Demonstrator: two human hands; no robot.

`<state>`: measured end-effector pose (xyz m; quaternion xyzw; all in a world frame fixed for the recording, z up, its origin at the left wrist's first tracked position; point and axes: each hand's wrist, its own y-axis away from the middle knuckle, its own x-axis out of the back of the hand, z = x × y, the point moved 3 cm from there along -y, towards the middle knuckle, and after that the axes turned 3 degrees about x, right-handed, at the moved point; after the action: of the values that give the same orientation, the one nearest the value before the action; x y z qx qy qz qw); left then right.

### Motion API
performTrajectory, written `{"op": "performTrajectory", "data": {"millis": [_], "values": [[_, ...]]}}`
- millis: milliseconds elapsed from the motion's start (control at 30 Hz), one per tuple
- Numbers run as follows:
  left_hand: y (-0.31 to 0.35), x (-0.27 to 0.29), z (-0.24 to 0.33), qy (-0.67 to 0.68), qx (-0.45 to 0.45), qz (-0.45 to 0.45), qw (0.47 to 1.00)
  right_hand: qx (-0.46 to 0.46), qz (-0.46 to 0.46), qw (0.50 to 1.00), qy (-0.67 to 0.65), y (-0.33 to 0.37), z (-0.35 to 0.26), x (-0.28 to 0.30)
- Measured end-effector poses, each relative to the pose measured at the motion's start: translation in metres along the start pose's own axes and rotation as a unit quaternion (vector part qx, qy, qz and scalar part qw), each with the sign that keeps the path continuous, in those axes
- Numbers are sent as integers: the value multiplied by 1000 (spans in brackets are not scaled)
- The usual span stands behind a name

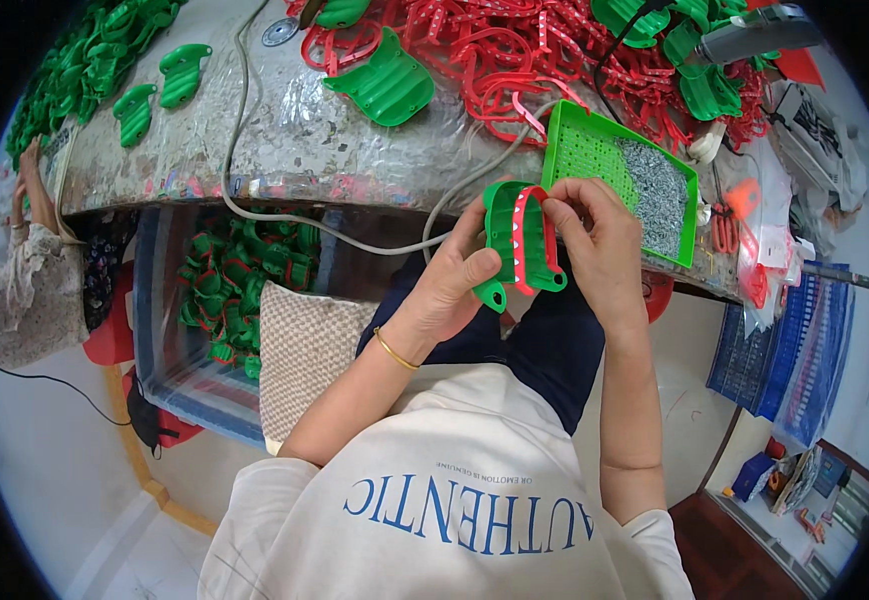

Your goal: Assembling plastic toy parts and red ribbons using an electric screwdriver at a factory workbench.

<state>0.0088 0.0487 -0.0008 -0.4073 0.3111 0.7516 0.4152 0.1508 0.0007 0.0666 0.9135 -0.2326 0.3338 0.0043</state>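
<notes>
Over my lap, in front of the table edge, my left hand (442, 288) grips a curved green plastic piece (499, 225) from its left side, thumb on the near face. A red strip with white tooth-like triangles (521, 245) runs along the inside of this piece. My right hand (603, 245) is closed at the piece's upper right, with thumb and fingertips pinched on the red strip's edge. Whether a small part sits between those fingertips is hidden. Just beyond my right hand lies a bright green tray (696, 205) with small silvery metal bits heaped in its right half.
Red strips (475, 45) pile up at the table's back, with loose green pieces (387, 80) around them. A grey cable (227, 170) loops across the table. To the left, a crate (195, 405) holds green-and-red pieces beside a checked cushion (307, 345). Another person's arm (40, 195) shows far left.
</notes>
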Motion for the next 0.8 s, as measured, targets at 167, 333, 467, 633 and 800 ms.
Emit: {"op": "performTrajectory", "data": {"millis": [167,333,467,633,800], "values": [[-1,0,0,-5,-2,-8,1000,20,18,999,35,1,0,-4],[-2,0,-1,-52,-20,7,998,19,11,999,46,1,3,-7],[-2,0,0,-53,-8,13,998,2,9,999,45,2,2,-8],[-1,0,-1,-81,-1,22,996,-1,11,999,46,3,5,-10],[-1,4,-3,-59,11,23,998,-7,3,999,48,4,7,-10]]}}
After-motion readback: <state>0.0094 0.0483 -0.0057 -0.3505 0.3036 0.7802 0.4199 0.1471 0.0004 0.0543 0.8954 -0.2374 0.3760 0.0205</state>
